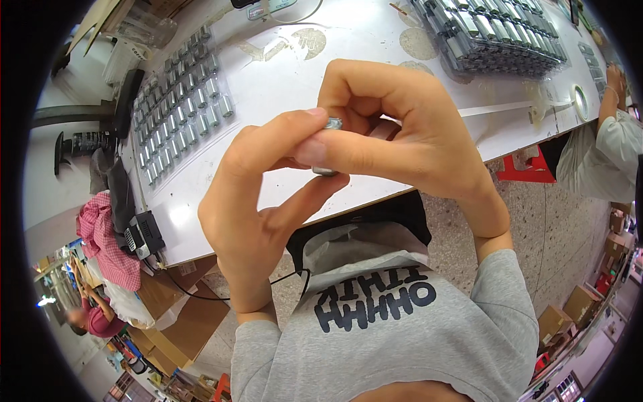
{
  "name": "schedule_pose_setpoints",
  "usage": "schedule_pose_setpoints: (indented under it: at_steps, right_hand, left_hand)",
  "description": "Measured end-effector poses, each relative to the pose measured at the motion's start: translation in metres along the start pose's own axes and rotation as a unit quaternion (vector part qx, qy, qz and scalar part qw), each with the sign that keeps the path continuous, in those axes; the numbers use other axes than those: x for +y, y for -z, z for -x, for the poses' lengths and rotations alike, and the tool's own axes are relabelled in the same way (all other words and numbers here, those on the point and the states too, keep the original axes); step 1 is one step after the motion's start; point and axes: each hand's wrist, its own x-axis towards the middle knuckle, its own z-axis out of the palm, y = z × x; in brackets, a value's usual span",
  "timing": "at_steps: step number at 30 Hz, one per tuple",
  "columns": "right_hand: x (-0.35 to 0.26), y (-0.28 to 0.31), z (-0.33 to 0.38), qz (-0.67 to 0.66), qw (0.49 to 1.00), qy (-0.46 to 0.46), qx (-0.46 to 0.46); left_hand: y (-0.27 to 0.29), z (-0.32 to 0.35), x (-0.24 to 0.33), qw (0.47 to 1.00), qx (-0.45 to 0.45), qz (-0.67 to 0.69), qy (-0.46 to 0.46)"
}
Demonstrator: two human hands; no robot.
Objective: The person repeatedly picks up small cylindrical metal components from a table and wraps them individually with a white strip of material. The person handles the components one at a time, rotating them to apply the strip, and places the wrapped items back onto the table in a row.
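A small silver metal cylinder [333, 124] is held up over the white table [274, 84] in front of my chest, pinched between both hands. My left hand [244, 177] has its index finger at the upper end and its thumb at the lower end. Across the middle lies the thumb of my right hand [408, 127], with its other fingers curled behind. Most of the cylinder is hidden by my fingers; only its two ends show. To the left, a clear plastic tray [231, 115] holds rows of similar silver cylinders.
Stacked clear trays [495, 57] full of cylinders stand at the far right. A tape roll [580, 102] sits by the right edge, near a co-worker's hand [614, 79]. A device [271, 9] with a cable lies at the back. A red stool [529, 169] stands below the table.
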Motion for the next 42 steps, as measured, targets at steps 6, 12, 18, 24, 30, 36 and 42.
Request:
schedule_pose_setpoints:
  at_steps: [6,12,18,24,30,36,42]
  right_hand:
    - [-0.014,0.014,0.003,-0.012,0.995,-0.083,-0.055]
    - [-0.009,0.012,0.005,-0.003,0.999,-0.006,-0.032]
    - [-0.017,0.009,0.007,-0.004,0.999,-0.031,-0.020]
    - [-0.014,0.007,0.007,0.011,1.000,-0.013,0.003]
    - [-0.019,0.007,0.006,0.020,0.999,-0.032,-0.031]
    - [-0.010,0.005,0.007,-0.040,0.999,-0.006,-0.017]
    - [-0.015,0.010,0.009,0.096,0.995,0.001,0.004]
  left_hand:
    - [0.004,-0.001,0.002,0.992,0.047,0.069,0.097]
    - [0.009,0.001,0.002,0.992,0.037,0.056,0.102]
    - [0.008,0.005,0.000,0.987,0.066,0.106,0.102]
    - [0.004,0.008,-0.007,0.979,0.057,0.180,0.080]
    - [-0.005,0.012,-0.005,0.966,0.076,0.237,0.076]
    - [-0.021,0.012,0.007,0.961,0.079,0.227,0.139]
    - [-0.024,0.013,0.016,0.963,0.073,0.220,0.136]
